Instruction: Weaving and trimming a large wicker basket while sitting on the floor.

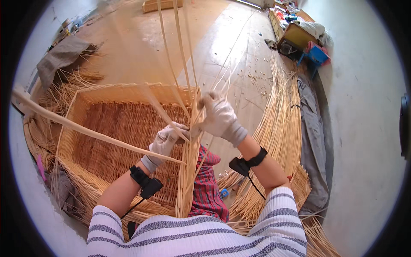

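At basket (pixel 183 195) rim, left hand (pixel 166 140) pinching pale cane (pixel 164 114), right hand (pixel 219 115) curled, hold unclear

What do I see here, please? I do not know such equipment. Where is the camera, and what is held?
There is no machine: these are a person's gloved left hand and right hand, with a black device strapped at each wrist. The one picture comes from a head-worn fisheye camera looking down, so straight edges bend. In front is a large woven basket; long canes lie on the floor at right. The left hand pinches a pale strand at the basket's right edge. The right hand touches that edge; its hold is unclear.
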`<action>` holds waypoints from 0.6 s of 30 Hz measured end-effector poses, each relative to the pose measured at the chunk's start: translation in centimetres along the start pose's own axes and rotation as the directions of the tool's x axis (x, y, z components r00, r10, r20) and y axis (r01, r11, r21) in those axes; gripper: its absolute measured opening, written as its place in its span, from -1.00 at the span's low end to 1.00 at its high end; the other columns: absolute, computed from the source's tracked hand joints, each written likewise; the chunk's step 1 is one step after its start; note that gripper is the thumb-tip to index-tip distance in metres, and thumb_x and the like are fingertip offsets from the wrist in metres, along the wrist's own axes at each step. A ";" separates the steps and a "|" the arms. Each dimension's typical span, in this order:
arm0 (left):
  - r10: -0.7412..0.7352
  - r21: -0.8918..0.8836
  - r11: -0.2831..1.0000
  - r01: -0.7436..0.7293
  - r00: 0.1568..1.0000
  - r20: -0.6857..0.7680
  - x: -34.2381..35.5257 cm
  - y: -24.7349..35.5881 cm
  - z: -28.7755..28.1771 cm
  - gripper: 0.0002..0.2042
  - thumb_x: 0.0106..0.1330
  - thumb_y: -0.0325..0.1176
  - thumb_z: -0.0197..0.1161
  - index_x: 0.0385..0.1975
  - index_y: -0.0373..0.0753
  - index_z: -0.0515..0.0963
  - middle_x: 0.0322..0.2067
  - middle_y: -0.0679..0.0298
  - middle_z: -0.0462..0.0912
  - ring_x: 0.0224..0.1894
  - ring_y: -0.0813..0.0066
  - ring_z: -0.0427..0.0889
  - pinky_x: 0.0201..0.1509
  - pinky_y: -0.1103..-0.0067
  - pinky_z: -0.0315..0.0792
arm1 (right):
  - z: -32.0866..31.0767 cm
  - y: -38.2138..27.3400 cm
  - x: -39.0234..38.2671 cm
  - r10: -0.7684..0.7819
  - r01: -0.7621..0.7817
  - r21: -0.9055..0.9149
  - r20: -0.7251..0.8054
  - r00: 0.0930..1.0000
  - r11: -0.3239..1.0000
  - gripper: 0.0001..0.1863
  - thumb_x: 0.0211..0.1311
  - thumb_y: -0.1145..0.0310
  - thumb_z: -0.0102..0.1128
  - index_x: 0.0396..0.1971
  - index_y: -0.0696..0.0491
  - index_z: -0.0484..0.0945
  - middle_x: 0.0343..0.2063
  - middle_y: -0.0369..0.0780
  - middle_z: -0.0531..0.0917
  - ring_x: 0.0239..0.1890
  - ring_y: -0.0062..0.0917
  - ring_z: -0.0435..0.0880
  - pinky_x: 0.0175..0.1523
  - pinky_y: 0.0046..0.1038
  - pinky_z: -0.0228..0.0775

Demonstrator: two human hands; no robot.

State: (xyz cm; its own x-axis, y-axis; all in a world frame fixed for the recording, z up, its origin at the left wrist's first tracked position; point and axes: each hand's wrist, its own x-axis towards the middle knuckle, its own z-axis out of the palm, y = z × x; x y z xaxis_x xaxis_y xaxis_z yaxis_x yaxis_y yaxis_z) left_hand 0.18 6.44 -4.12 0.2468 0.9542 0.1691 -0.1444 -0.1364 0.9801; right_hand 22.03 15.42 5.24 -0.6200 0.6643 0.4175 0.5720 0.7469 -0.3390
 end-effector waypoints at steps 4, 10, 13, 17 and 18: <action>0.069 0.097 0.992 -0.077 0.994 0.083 0.5 0.5 -0.5 -0.62 0.54 -0.05 0.18 -0.09 -0.30 0.70 0.00 0.22 0.52 0.09 0.42 0.58 0.20 0.47 0.56 | -0.2 1.0 -0.2 0.139 -0.247 0.721 0.207 0.968 0.648 -0.68 0.07 0.48 0.49 -0.15 0.01 0.64 0.04 -0.15 0.61 0.18 -0.26 0.56 0.32 -0.25 0.39; 0.195 0.151 0.970 -0.193 0.981 0.001 -0.9 2.0 1.3 -0.62 0.41 -0.27 0.36 0.16 -0.24 0.55 0.18 0.16 0.43 0.24 0.30 0.52 0.23 0.33 0.51 | -0.4 -4.3 2.5 -0.226 0.251 0.074 -0.248 0.942 0.965 -0.27 0.13 0.41 0.49 0.36 -0.05 0.48 0.08 -0.10 0.63 0.18 -0.25 0.58 0.37 -0.21 0.34; 0.240 0.561 0.774 -0.295 0.955 0.172 -0.6 4.0 0.9 -0.66 0.46 -0.27 0.27 0.14 -0.27 0.57 0.24 0.11 0.44 0.27 0.23 0.52 0.30 0.31 0.47 | -1.2 -2.4 3.4 -0.166 0.170 0.507 -0.055 0.985 0.845 -0.30 0.00 0.27 0.60 0.23 0.00 0.60 -0.04 -0.16 0.71 0.11 -0.25 0.63 0.32 -0.15 0.36; 0.180 0.466 0.855 -0.230 0.972 0.150 0.8 1.0 0.9 -0.62 0.52 -0.16 0.21 0.16 -0.29 0.58 0.28 0.07 0.46 0.33 0.21 0.46 0.36 0.29 0.39 | 4.3 6.8 1.2 0.360 -0.351 0.408 0.058 0.931 0.843 -0.59 0.07 0.22 0.58 -0.11 0.05 0.69 -0.30 -0.11 0.74 -0.15 -0.30 0.73 0.07 -0.29 0.54; 0.145 0.372 0.910 -0.182 0.981 0.127 0.5 -0.8 -0.2 -0.59 0.53 -0.09 0.19 0.17 -0.28 0.59 0.27 0.05 0.48 0.35 0.22 0.43 0.38 0.29 0.38 | 5.9 6.5 -0.5 0.266 -0.205 0.274 -0.209 0.941 0.940 -0.64 0.19 0.10 0.48 -0.20 0.05 0.68 -0.35 -0.13 0.73 -0.23 -0.35 0.72 -0.08 -0.30 0.57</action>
State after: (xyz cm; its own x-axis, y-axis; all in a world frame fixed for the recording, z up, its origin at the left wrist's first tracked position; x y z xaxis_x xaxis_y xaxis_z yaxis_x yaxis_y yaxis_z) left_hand 0.24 7.06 -4.81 0.3425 0.8830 0.3210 0.1804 -0.3972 0.8998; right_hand 22.84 20.08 -2.17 -0.3194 0.8178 0.4787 0.5172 0.5738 -0.6351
